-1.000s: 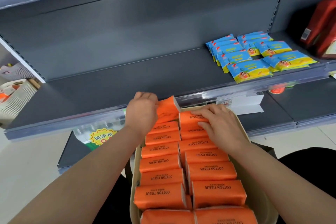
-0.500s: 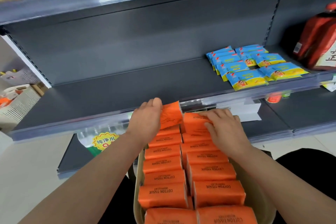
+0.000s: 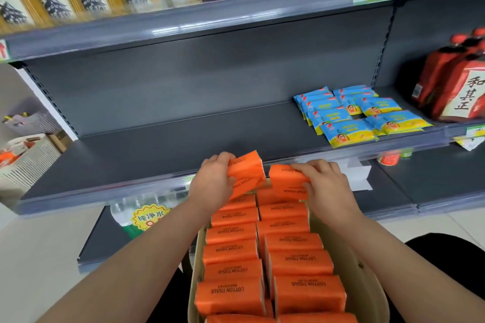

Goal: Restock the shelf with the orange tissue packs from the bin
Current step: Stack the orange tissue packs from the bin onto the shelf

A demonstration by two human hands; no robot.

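- The left hand (image 3: 213, 183) was closed around one orange tissue pack (image 3: 245, 173), tilted and raised above the bin (image 3: 367, 267).
- The right hand (image 3: 326, 186) gripped a second pack (image 3: 286, 181) just beside it, at the bin's far end.
- More packs filled the bin in two rows.
- Both held packs hung in front of the grey shelf (image 3: 162, 144), not on it.

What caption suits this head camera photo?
Left hand and right hand each lift an orange tissue pack from the bin toward the grey shelf.
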